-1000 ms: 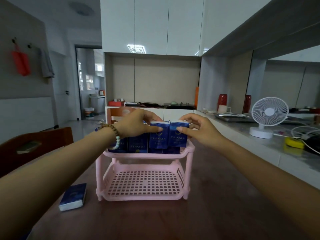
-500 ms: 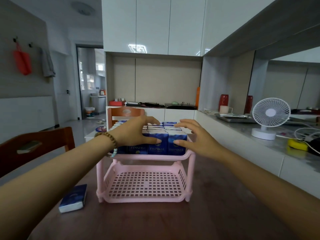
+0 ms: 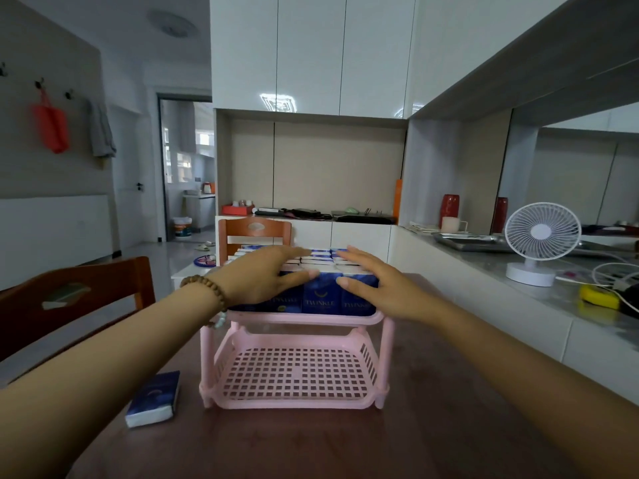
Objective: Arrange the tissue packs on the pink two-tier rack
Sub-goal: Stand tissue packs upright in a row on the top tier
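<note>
A pink two-tier rack [image 3: 387, 344] stands on the brown table in front of me. Several blue tissue packs [image 3: 321, 299] stand upright in rows on its top tier. My left hand [image 3: 262, 278] lies flat over the left packs, fingers straight, thumb against the front of one. My right hand [image 3: 377, 281] lies flat over the right packs in the same way. The lower tier [image 3: 294, 375] holds nothing. One more blue tissue pack [image 3: 154, 399] lies flat on the table left of the rack.
A wooden chair [image 3: 69, 299] stands at the table's left and another chair back [image 3: 254, 233] behind the rack. On the grey counter to the right are a white fan [image 3: 539, 240], a yellow object [image 3: 600, 297], cables and a metal tray [image 3: 470, 240].
Two packs that my hands pinched a second ago now stand in the front row of the top tier. Both hands have opened and flattened over the packs.
</note>
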Demonstrator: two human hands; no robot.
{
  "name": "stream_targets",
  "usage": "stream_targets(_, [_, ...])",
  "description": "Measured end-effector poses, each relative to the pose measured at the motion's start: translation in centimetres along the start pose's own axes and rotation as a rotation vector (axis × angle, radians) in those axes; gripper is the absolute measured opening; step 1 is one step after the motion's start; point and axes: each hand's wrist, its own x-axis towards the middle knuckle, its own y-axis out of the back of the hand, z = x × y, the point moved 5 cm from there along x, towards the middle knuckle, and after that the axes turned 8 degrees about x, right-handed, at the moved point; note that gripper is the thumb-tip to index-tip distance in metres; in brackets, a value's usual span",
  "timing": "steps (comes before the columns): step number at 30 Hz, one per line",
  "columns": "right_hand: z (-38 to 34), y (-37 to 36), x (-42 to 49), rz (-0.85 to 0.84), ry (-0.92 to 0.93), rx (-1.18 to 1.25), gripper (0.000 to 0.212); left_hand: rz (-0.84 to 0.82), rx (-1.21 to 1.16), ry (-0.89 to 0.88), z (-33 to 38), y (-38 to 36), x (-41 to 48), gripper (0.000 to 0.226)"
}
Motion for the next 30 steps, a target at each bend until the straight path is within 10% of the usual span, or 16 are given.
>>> stream_targets(5, [0.5, 1.2, 1.2, 0.176, -0.272, 0.264, 0.076, 0.197, -0.361, 0.287, -3.6, 2.2, -1.2, 0.07])
stream_targets(8, [1.4, 0.8, 2.6, 0.149, -0.437, 0.447, 0.092, 0.045, -0.503, 0.51, -5.8, 0.9, -1.6, 0.068])
stream_targets(14, [2.2, -0.5, 3.9, 0.055, -0.437, 0.41, 0.041, -0.043, -0.553, 0.464, -5.9, -0.7, -1.2, 0.025])
stream_targets(18, [1.9, 0.1, 3.8, -0.012, -0.469, 0.43, 0.067, -0.075, -0.533, 0.444, -6.1, -0.5, -0.8, 0.022])
stream_targets(22, [0.6, 1.3, 4.7, 0.021, -0.394, 0.106, 0.074, -0.007, -0.457, 0.404, -6.8, 0.8, 0.5, 0.063])
stream_targets(30, [0.2, -0.5, 8.1, -0.191, -0.278, -0.45, 0.074, -0.249, -0.12, 0.282, -5.1, 0.1, 4.0, 0.053])
